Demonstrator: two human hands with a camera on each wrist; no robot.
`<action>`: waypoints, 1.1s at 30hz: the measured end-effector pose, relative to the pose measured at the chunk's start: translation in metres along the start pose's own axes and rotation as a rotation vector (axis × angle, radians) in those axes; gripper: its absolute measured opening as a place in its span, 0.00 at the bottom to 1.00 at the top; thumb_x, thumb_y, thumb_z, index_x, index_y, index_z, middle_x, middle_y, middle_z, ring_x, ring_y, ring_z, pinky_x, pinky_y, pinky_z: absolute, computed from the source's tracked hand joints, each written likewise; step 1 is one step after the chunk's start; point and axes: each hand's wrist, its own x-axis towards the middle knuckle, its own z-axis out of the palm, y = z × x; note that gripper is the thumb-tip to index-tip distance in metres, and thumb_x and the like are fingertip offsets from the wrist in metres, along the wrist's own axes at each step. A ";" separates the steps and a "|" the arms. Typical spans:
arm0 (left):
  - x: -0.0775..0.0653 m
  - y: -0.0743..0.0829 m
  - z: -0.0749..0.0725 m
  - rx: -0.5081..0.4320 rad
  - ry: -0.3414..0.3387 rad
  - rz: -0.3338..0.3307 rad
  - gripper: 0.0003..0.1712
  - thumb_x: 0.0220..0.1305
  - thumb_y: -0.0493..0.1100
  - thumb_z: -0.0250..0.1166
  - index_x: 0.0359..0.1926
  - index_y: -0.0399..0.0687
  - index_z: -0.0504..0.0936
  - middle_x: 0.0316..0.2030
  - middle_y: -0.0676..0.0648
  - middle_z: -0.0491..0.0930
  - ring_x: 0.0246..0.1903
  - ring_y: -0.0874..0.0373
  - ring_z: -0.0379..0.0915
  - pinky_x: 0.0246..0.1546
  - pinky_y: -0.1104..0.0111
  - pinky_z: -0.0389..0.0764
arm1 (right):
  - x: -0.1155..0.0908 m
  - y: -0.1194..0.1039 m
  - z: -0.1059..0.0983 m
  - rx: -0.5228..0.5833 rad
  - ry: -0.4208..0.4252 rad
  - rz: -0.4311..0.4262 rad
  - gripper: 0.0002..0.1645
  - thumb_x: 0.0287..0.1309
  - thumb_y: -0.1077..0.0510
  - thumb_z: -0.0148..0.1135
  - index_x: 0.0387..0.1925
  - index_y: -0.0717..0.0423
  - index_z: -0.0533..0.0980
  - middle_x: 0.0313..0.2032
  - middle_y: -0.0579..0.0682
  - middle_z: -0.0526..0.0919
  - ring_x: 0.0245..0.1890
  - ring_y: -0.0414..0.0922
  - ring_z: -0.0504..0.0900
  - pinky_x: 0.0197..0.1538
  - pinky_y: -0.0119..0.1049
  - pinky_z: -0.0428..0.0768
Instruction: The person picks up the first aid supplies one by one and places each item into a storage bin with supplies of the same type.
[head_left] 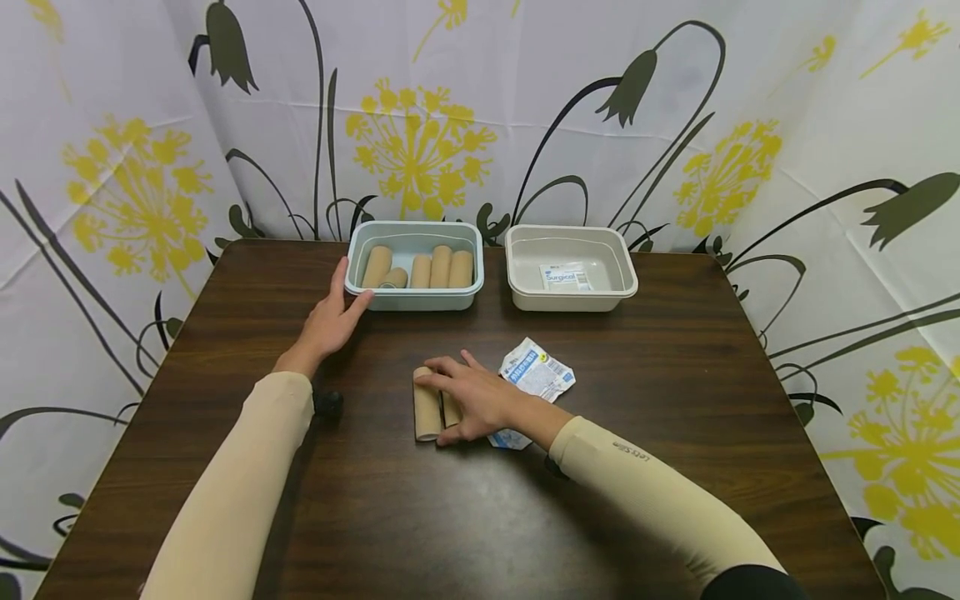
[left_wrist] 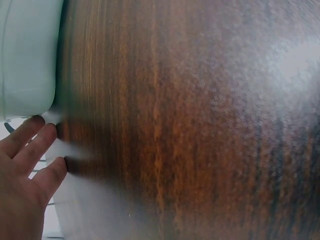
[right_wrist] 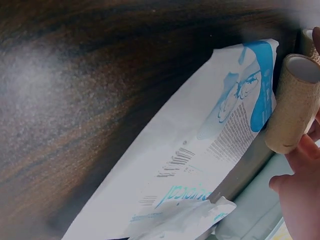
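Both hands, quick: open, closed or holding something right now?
Left hand: open, touching the light blue plastic bin at its near left corner.
Right hand: closed, holding a cardboard tube between thumb and fingers.

Indoors, rm unclear: floral curtain (head_left: 525, 83), tbl (head_left: 420, 525).

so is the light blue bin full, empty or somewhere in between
In between: the head view shows several cardboard rolls inside the light blue bin, with bare blue interior visible between them.
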 end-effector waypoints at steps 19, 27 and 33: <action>0.000 0.002 -0.002 -0.004 -0.009 -0.007 0.47 0.70 0.71 0.43 0.76 0.71 0.23 0.75 0.34 0.46 0.68 0.28 0.49 0.62 0.35 0.52 | 0.002 0.002 -0.005 -0.007 0.055 -0.022 0.53 0.46 0.36 0.75 0.71 0.46 0.63 0.69 0.53 0.59 0.68 0.46 0.62 0.71 0.59 0.48; -0.001 0.002 -0.001 -0.005 -0.003 -0.004 0.47 0.71 0.70 0.43 0.76 0.70 0.24 0.74 0.34 0.46 0.68 0.27 0.50 0.62 0.35 0.52 | 0.005 0.006 -0.023 -0.059 0.170 -0.040 0.54 0.45 0.35 0.75 0.70 0.48 0.65 0.69 0.54 0.61 0.65 0.48 0.63 0.71 0.50 0.53; -0.001 0.003 -0.001 -0.004 -0.006 -0.003 0.47 0.71 0.70 0.43 0.76 0.69 0.24 0.74 0.33 0.47 0.68 0.28 0.51 0.62 0.35 0.52 | 0.010 0.014 -0.043 -0.044 0.234 0.007 0.54 0.45 0.36 0.75 0.71 0.48 0.64 0.70 0.53 0.60 0.66 0.48 0.62 0.66 0.44 0.63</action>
